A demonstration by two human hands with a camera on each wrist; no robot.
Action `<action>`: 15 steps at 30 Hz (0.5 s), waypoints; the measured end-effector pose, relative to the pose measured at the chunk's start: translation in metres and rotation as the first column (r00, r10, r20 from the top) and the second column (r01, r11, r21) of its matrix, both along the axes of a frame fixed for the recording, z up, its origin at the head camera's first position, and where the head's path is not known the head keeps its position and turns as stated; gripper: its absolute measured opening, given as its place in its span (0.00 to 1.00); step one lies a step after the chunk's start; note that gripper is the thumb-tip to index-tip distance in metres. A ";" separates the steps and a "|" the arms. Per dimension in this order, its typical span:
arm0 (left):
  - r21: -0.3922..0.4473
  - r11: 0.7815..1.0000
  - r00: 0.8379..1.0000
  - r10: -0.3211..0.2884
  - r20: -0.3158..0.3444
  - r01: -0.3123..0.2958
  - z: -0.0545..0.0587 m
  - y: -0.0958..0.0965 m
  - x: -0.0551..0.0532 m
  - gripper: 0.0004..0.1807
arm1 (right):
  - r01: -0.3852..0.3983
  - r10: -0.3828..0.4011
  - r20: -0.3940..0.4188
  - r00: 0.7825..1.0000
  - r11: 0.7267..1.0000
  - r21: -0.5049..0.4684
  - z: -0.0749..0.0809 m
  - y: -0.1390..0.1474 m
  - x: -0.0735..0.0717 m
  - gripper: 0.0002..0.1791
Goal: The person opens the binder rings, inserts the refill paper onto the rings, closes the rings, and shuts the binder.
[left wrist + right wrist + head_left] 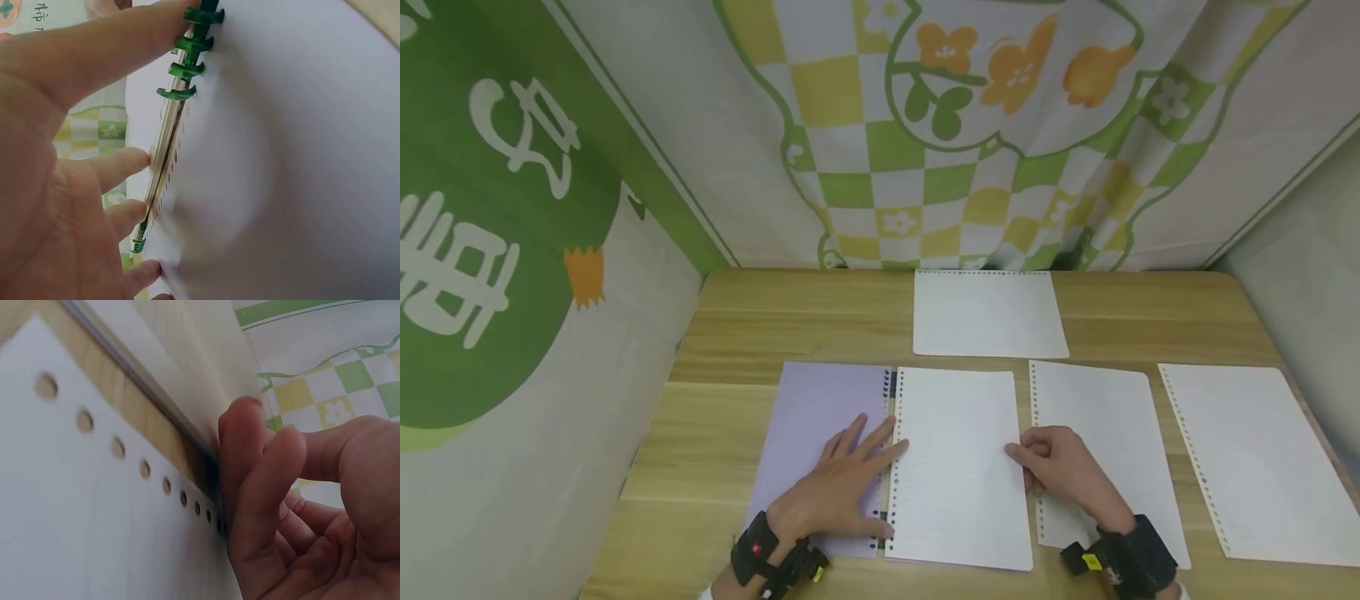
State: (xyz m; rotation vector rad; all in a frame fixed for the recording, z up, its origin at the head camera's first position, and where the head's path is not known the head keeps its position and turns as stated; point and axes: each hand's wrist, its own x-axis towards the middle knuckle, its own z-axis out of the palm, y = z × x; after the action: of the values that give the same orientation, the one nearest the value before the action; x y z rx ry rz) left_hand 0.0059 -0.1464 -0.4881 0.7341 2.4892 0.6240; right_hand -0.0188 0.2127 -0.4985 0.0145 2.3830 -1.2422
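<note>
An open ring-bound notebook lies in the head view, its purple cover [812, 417] on the left and a stack of white lined pages [958, 467] on the right. My left hand [842, 496] rests across the cover and the spine with fingers spread, their tips at the punched edge of the pages. Green binding rings [190, 44] show beside those fingers in the left wrist view. At the right edge of the lined pages, my right hand [1067, 467] pinches the edge between thumb and fingers. Its other fingers are curled over a loose punched sheet [125, 531].
The same loose sheet [1097, 417] lies just right of the notebook, and another punched sheet [1255, 458] is farther right. A third sheet [988, 312] lies crosswise at the back of the wooden table [730, 417]. A patterned curtain [925, 183] hangs behind the table.
</note>
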 end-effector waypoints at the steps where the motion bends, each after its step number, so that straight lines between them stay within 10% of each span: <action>1: -0.001 1.000 1.000 0.003 -0.001 -0.003 0.000 0.000 0.000 0.62 | -0.003 0.003 0.002 1.000 1.000 0.000 0.000 0.001 -0.001 0.12; 15: -0.026 0.999 1.000 -0.020 0.000 0.020 0.002 0.001 0.001 0.65 | 0.039 -0.038 0.023 0.999 0.998 -0.055 0.000 0.025 -0.002 0.12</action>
State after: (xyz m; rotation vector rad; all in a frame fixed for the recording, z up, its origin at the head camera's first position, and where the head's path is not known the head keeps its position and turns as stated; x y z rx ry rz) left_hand 0.0070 -0.1451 -0.4858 0.7484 2.4827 0.5830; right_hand -0.0213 0.2377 -0.4984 0.0567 2.3392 -1.3187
